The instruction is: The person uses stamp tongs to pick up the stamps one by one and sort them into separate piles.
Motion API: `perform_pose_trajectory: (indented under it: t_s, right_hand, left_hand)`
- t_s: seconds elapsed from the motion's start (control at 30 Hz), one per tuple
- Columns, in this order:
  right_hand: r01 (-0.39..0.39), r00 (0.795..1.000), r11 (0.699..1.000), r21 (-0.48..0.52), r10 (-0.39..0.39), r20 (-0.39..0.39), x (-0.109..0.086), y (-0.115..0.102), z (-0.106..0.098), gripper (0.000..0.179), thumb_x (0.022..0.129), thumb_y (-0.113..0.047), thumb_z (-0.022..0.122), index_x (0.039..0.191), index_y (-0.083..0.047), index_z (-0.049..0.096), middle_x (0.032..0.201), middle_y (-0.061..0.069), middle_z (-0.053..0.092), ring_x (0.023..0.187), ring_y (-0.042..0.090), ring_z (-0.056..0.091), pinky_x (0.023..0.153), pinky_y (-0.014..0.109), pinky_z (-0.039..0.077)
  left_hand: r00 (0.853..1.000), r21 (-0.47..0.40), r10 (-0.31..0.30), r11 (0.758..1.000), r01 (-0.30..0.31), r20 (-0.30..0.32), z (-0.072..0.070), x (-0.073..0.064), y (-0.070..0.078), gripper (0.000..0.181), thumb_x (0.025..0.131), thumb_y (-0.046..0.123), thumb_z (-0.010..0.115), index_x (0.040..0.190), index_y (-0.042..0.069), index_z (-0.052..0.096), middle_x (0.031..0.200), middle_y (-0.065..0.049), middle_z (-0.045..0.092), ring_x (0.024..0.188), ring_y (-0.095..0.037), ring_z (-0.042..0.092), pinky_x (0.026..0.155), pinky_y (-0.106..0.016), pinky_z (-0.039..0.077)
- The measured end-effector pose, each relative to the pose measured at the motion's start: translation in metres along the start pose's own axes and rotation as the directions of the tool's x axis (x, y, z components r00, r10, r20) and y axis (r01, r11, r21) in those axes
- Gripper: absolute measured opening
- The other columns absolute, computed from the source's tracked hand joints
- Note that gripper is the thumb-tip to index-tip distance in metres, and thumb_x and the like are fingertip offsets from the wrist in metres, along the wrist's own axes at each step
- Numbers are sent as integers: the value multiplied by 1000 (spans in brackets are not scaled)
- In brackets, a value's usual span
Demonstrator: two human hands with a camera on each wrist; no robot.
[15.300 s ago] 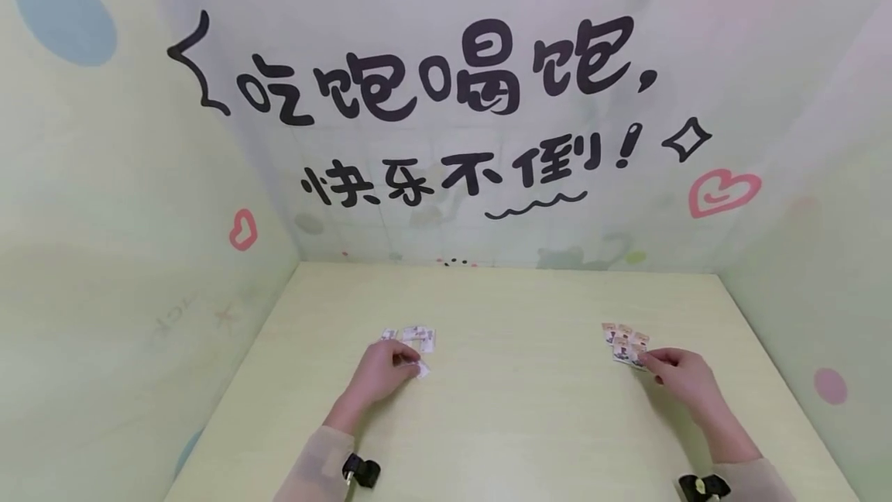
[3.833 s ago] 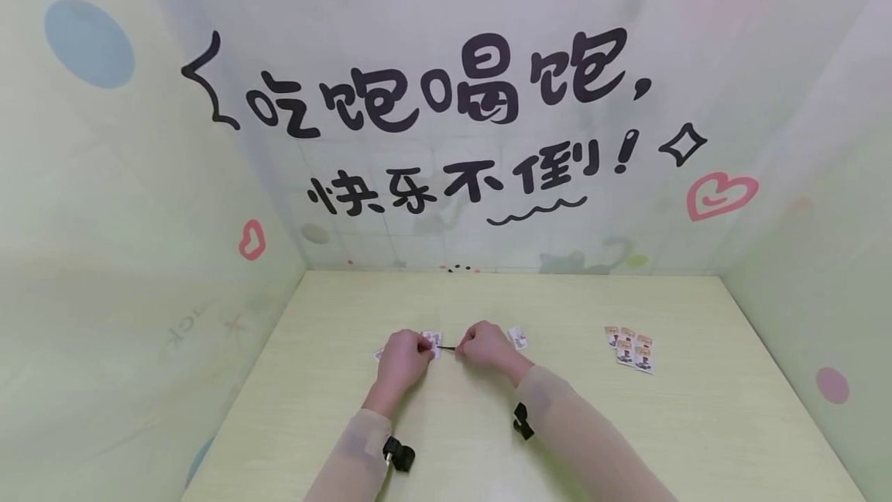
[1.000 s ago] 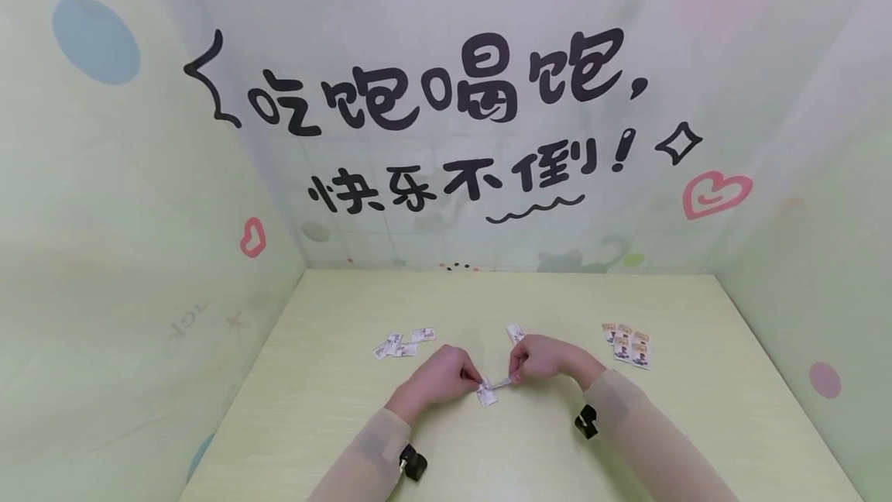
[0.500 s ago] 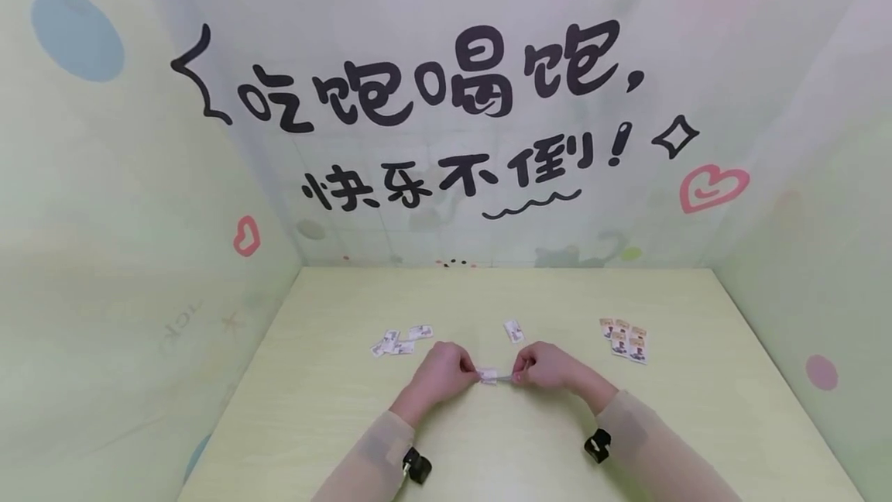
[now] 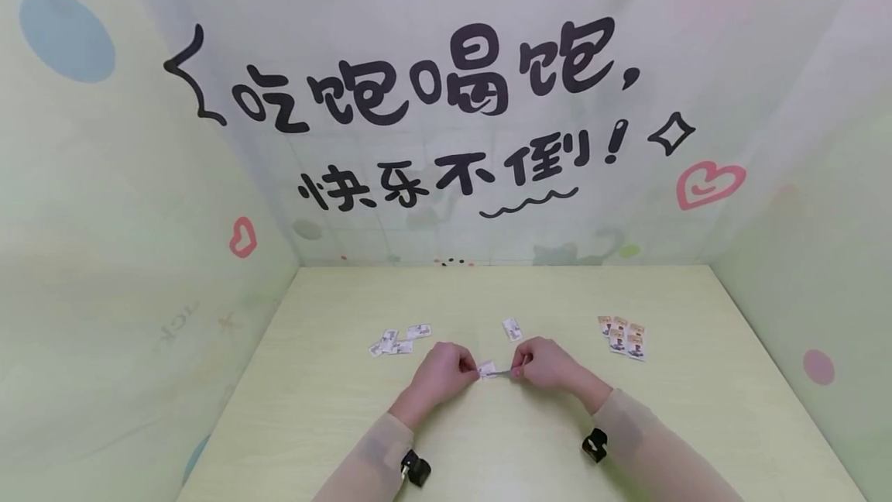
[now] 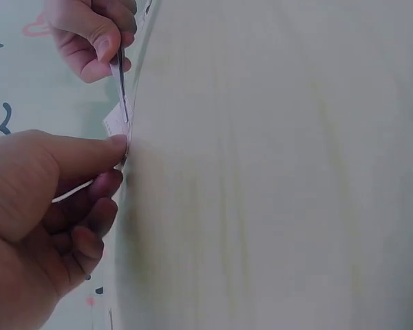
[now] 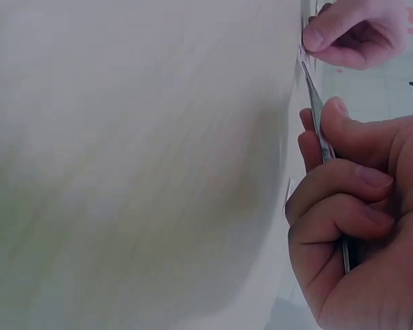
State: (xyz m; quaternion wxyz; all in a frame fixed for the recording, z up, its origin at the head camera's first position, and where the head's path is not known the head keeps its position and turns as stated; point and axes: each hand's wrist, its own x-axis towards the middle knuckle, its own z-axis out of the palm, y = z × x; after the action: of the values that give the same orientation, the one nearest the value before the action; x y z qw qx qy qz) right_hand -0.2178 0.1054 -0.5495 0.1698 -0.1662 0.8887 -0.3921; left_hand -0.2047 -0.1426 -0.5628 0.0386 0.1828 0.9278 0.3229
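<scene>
My left hand (image 5: 446, 370) pinches the edge of a small white printed piece of paper (image 5: 487, 368) between thumb and forefinger, at the middle of the table. In my right hand (image 5: 549, 364) is a pair of metal tweezers (image 7: 312, 93), its tips pointing left at that paper. The tips (image 6: 125, 113) reach the paper in the left wrist view; whether they clasp it, I cannot tell. Just beyond the right hand lies a single similar piece (image 5: 512, 329). Several more white printed pieces (image 5: 400, 346) lie partly overlapping beyond the left hand.
Several orange-and-white printed pieces (image 5: 626, 343) lie grouped at the right of the light wooden table (image 5: 446, 448). A back wall (image 5: 446, 238) with dark lettering and side walls enclose the table. Each wrist wears a black camera (image 5: 595, 445).
Since several seconds ago, both hands have moved from the left pile to the table's middle with the paper and tweezers. Over the last second the paper has been tilted; the hands barely moved.
</scene>
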Motion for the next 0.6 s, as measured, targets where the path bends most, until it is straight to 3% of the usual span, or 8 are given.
perform_pose_trajectory:
  t_s: [0.13,0.3,0.6]
  right_hand:
    - [58,994,997,-55,-53,92,4,-1,-13,16,92,-3,75,81,-14,74,79,-4,65,73,16,55,71,33,45]
    - [126,972,983,-135,-95,213,10,-4,-24,20,90,0,73,79,-16,73,79,-7,66,73,13,55,73,31,45]
    - [142,967,968,-205,-92,236,17,-14,-26,22,87,2,76,77,-17,73,78,-6,66,73,15,56,74,35,46]
  left_hand:
    - [993,6,107,994,-107,39,-2,1,-1,7,89,7,85,93,12,82,82,10,70,73,-2,59,70,-23,53]
    - [980,-9,166,986,-166,107,-5,2,0,12,89,4,85,97,13,83,88,11,72,78,0,61,74,-21,54]
    - [963,12,210,977,-215,167,-8,1,1,13,90,3,85,98,13,85,93,10,75,83,0,63,79,-21,55]
